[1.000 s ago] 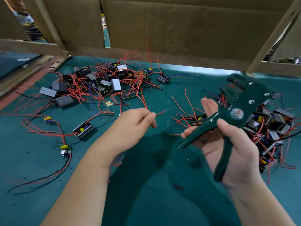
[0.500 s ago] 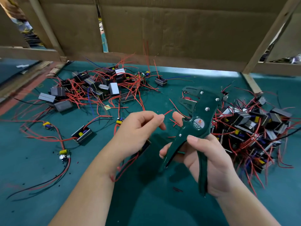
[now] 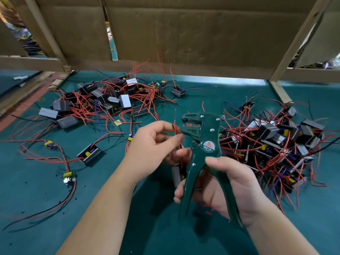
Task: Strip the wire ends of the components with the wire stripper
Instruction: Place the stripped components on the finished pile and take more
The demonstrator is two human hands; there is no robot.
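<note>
L hand [image 3: 154,144] pinches a thin red wire [image 3: 175,124] btwn thumb & forefinger, tip up, just beside the mouth of the wire stripper [image 3: 208,144]; R hand [image 3: 231,188] is wrapped round both handles, which stand spread, jaws look parted; the wire's component [image 3: 176,176] hangs below the L hand, partly hidden by a handle. Risks, as I judge them: wire end seems not yet seated in the mouth, so a squeeze now prob. bites air or nicks insulation off-centre; fed too deep, too much gets stripped or strands get cut; L fingertips sit v. close to the jaws, so a pinch is possible; dangling component could swing & tug the wire out of line. Room: green mat [image 3: 46,199] near the body gives space to lower or drop things; L pile [image 3: 103,102] & R pile [image 3: 276,142] of wired parts flank the hands, R pile just beside the tool, loose leads could snag the handles; cardboard wall [image 3: 184,34] & wooden post [image 3: 279,92] close off the far side.
</note>
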